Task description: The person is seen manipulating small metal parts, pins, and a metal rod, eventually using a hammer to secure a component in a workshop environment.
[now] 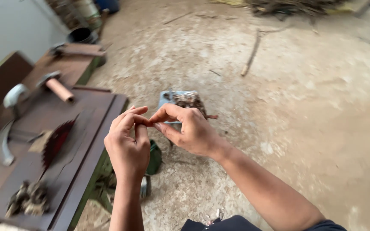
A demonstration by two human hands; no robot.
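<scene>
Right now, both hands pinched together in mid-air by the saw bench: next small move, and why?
Probably ease the fingertips apart for a clear look. The left hand and right hand meet at the fingertips, and whatever sits between them is too small to tell. They hover over the dirt floor, beside the table with its exposed red saw blade, so staying clear of it seems wise.

The brown table (pixel 86 128) carries a red saw blade (pixel 56 143) and debris (pixel 28 199). The dirt floor (pixel 300 107) holds a tray (pixel 180 105) and a stick (pixel 251 53).
</scene>
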